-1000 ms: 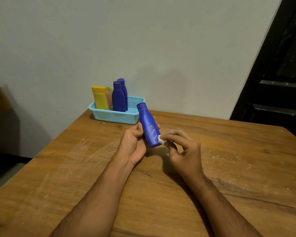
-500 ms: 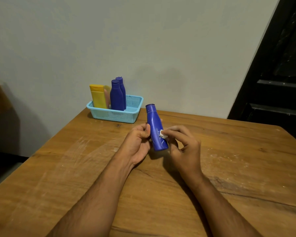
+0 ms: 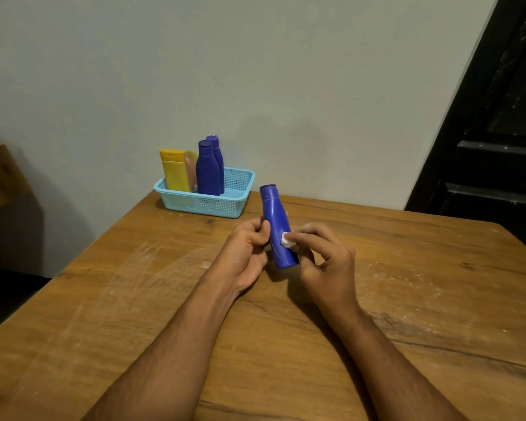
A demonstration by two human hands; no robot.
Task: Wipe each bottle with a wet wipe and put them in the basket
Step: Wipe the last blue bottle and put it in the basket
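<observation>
Bottle (image 3: pixel 276 229) more upright now, left grip (image 3: pixel 246 250) around it, wipe (image 3: pixel 287 240) in right fingertips (image 3: pixel 298 238).

The light is dim and warm. Soft shadows fall on the wooden table (image 3: pixel 134 299) under the fingers (image 3: pixel 308 235) and on the wall (image 3: pixel 255 71) beyond them. Edges bend from the wide lens. No glare; the focus is sharp.

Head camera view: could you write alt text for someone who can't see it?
A person's left hand holds a blue bottle above a wooden table while the right hand presses a small white wipe against its side. At the table's far edge a light blue basket holds two more blue bottles and a yellow bottle.
</observation>
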